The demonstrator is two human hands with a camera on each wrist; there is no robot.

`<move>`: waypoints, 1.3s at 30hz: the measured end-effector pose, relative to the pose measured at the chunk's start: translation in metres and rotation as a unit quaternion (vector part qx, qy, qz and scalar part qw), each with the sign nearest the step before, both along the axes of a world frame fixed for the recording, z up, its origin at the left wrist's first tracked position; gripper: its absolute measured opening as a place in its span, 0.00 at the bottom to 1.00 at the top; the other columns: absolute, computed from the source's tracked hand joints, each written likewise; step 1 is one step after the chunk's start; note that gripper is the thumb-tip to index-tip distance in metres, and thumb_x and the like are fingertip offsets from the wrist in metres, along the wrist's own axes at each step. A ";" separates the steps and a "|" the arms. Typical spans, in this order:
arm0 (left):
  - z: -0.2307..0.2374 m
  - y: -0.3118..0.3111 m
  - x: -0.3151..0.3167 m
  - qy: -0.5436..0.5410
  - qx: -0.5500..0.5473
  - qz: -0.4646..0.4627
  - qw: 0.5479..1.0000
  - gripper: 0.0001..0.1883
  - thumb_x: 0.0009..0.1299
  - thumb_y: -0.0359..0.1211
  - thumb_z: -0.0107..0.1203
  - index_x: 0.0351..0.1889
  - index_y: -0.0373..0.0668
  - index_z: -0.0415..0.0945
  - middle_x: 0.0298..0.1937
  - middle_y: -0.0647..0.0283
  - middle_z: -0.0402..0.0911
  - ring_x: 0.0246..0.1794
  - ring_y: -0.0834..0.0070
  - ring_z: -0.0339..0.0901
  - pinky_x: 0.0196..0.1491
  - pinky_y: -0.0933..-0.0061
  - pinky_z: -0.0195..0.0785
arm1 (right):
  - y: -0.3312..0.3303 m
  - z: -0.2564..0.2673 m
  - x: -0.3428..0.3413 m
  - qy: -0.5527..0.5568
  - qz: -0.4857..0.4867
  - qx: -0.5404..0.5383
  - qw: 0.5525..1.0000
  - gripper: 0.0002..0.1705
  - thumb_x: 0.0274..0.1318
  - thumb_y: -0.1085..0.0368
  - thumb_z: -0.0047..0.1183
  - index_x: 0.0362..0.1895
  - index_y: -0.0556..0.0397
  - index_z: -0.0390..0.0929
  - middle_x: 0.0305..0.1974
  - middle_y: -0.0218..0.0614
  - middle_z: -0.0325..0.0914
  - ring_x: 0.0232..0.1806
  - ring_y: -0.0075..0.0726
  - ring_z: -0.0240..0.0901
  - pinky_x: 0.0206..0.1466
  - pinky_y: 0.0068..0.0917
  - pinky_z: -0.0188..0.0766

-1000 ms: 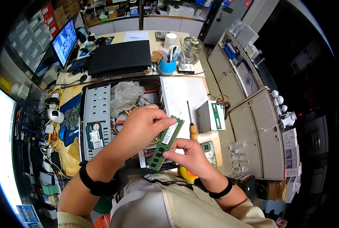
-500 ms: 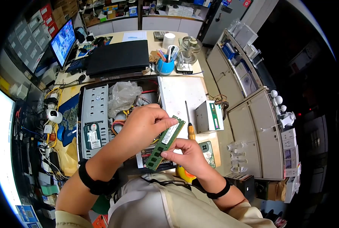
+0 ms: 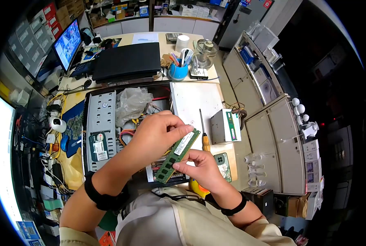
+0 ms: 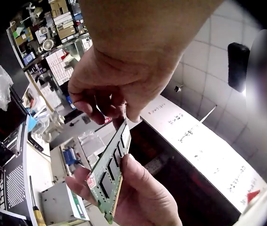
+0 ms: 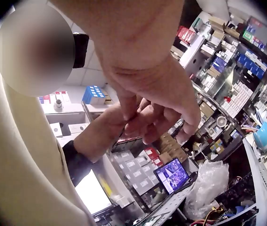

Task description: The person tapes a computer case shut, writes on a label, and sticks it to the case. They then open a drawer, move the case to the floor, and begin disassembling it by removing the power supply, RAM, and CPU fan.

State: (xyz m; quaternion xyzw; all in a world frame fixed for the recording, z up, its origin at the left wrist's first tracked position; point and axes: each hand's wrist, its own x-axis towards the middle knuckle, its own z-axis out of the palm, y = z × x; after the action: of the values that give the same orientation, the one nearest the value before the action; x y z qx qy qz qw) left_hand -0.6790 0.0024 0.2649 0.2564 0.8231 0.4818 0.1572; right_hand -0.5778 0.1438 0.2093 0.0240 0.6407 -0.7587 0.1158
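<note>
A green RAM stick (image 3: pixel 177 157) with black chips and a white label slants between both hands over the front of an opened computer case (image 3: pixel 102 119). My left hand (image 3: pixel 156 131) pinches its far end between thumb and fingers. Lower down, my right hand (image 3: pixel 200 169) grips the near half by its edge, thumb on the chip side. The left wrist view shows the stick (image 4: pixel 111 172) nearly edge-on, with gold contacts along one side. From the right wrist the stick is mostly hidden behind the fingers.
On the white panel lies a screwdriver (image 3: pixel 205 135); beside it stands a metal box (image 3: pixel 225 127) with another RAM stick (image 3: pixel 232 125) on top. A phone (image 3: pixel 223 166) lies close to the right hand. Crumpled plastic (image 3: pixel 133 104) rests in the case. Behind are a black laptop (image 3: pixel 127 61) and blue pen cup (image 3: pixel 178 72).
Both hands keep their hold on the RAM stick, which stays almost still. The head view has shifted slightly, so the surroundings sit a little further left.
</note>
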 end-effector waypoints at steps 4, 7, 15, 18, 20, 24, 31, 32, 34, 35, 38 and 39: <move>0.003 0.003 0.003 -0.061 -0.001 0.009 0.998 0.10 0.61 0.34 0.61 0.28 0.34 0.77 0.26 0.68 0.71 0.24 0.84 0.67 0.24 0.80 0.62 | -0.002 -0.002 0.000 0.005 -0.006 0.005 1.000 0.06 0.50 0.70 0.58 0.26 0.60 0.76 0.24 0.26 0.75 0.28 0.15 0.65 0.33 0.16 0.64; 0.000 0.003 0.004 -0.088 0.012 0.004 0.996 0.10 0.59 0.32 0.62 0.26 0.34 0.75 0.25 0.70 0.70 0.22 0.87 0.65 0.23 0.82 0.61 | -0.004 0.002 0.001 0.001 -0.018 0.004 1.000 0.06 0.51 0.71 0.58 0.26 0.60 0.76 0.24 0.26 0.76 0.28 0.15 0.66 0.33 0.16 0.64; -0.004 -0.002 0.006 -0.080 -0.009 0.012 0.997 0.11 0.57 0.31 0.63 0.30 0.33 0.76 0.25 0.69 0.70 0.25 0.85 0.65 0.26 0.81 0.60 | -0.006 -0.005 0.002 0.025 -0.031 0.005 0.999 0.06 0.51 0.71 0.57 0.26 0.60 0.76 0.24 0.26 0.75 0.28 0.15 0.65 0.33 0.16 0.64; -0.003 -0.005 0.012 -0.081 -0.018 0.012 0.996 0.11 0.57 0.30 0.63 0.33 0.33 0.76 0.27 0.69 0.70 0.27 0.83 0.65 0.30 0.81 0.61 | -0.002 -0.004 0.001 -0.015 -0.030 0.016 0.999 0.06 0.51 0.71 0.57 0.26 0.60 0.76 0.24 0.25 0.75 0.28 0.15 0.65 0.33 0.16 0.63; -0.011 -0.010 0.013 -0.105 -0.011 0.000 0.994 0.12 0.57 0.29 0.63 0.35 0.34 0.76 0.29 0.68 0.70 0.29 0.83 0.66 0.32 0.81 0.61 | -0.002 -0.008 0.000 0.006 -0.038 0.016 0.999 0.06 0.51 0.71 0.57 0.25 0.60 0.76 0.23 0.25 0.74 0.28 0.15 0.65 0.33 0.16 0.63; -0.025 -0.017 0.016 -0.066 0.022 -0.036 0.997 0.11 0.57 0.28 0.62 0.35 0.33 0.76 0.28 0.64 0.71 0.23 0.82 0.68 0.27 0.79 0.64 | 0.002 -0.007 -0.002 0.008 -0.036 0.011 0.999 0.04 0.51 0.72 0.58 0.27 0.57 0.75 0.28 0.26 0.76 0.31 0.16 0.67 0.38 0.17 0.65; -0.025 -0.013 0.018 -0.129 0.110 0.050 0.984 0.11 0.58 0.31 0.61 0.34 0.34 0.76 0.28 0.64 0.72 0.23 0.81 0.68 0.29 0.78 0.64 | -0.002 -0.009 -0.004 0.062 -0.031 0.066 0.995 0.06 0.51 0.70 0.58 0.26 0.59 0.75 0.23 0.24 0.72 0.29 0.15 0.63 0.35 0.17 0.63; -0.024 -0.010 0.016 -0.122 0.127 0.084 0.981 0.11 0.59 0.32 0.61 0.33 0.34 0.76 0.27 0.64 0.72 0.23 0.80 0.68 0.29 0.78 0.64 | -0.001 -0.009 -0.005 0.061 -0.016 0.084 0.994 0.06 0.51 0.70 0.58 0.26 0.60 0.75 0.23 0.24 0.72 0.29 0.15 0.63 0.35 0.17 0.63; -0.018 -0.010 0.013 -0.091 0.076 0.065 0.991 0.11 0.59 0.32 0.61 0.32 0.34 0.75 0.27 0.64 0.72 0.24 0.80 0.68 0.29 0.78 0.64 | -0.003 -0.006 -0.006 0.064 0.001 0.103 0.993 0.07 0.50 0.70 0.58 0.26 0.60 0.74 0.22 0.25 0.72 0.28 0.15 0.62 0.34 0.17 0.63; -0.015 -0.009 0.014 -0.077 0.051 0.056 0.994 0.11 0.59 0.33 0.61 0.32 0.34 0.75 0.27 0.64 0.72 0.25 0.79 0.68 0.30 0.77 0.64 | -0.003 -0.007 -0.006 0.057 0.000 0.097 0.994 0.07 0.50 0.70 0.58 0.26 0.59 0.74 0.24 0.25 0.73 0.29 0.15 0.63 0.35 0.17 0.63; -0.019 -0.009 0.016 -0.088 0.055 0.042 0.994 0.08 0.60 0.31 0.60 0.31 0.35 0.74 0.29 0.68 0.72 0.28 0.84 0.67 0.32 0.82 0.61 | 0.002 -0.009 -0.006 0.043 -0.009 0.090 0.995 0.06 0.52 0.70 0.57 0.26 0.56 0.74 0.27 0.24 0.75 0.31 0.15 0.65 0.38 0.17 0.63; -0.024 -0.010 0.017 -0.086 0.057 0.029 0.994 0.08 0.61 0.30 0.60 0.31 0.36 0.74 0.30 0.69 0.72 0.30 0.86 0.66 0.33 0.84 0.61 | 0.004 -0.011 -0.007 0.046 -0.020 0.084 0.995 0.06 0.52 0.70 0.57 0.26 0.57 0.74 0.27 0.24 0.75 0.31 0.15 0.65 0.38 0.17 0.63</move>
State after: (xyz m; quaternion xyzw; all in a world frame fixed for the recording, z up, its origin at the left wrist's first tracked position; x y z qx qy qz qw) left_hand -0.6625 -0.0072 0.2413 0.1982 0.7849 0.5526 0.1985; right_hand -0.5848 0.1477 0.1987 0.0116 0.7061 -0.7047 0.0685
